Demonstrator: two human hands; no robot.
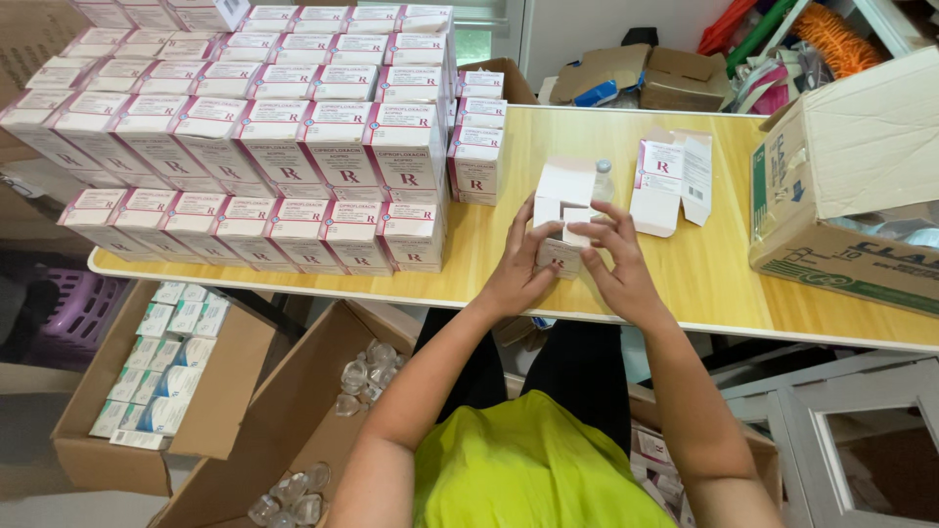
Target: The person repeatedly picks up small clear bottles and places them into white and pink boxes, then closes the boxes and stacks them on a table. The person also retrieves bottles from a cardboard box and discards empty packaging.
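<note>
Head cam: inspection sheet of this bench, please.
Surface: yellow wooden table, bare near the front edge.
Job's things: small white carton, top flap open, held by left hand and right hand; small bottle right behind it.
Clutter: stacked white cartons at left; flat unfolded carton; large cardboard box at right.
Fingers: both hands' fingers pinch the carton.
Cables: nothing seen.
Surroundings: floor boxes of packs and clear bottles.

Long yellow wooden table (704,284), daylit
</note>
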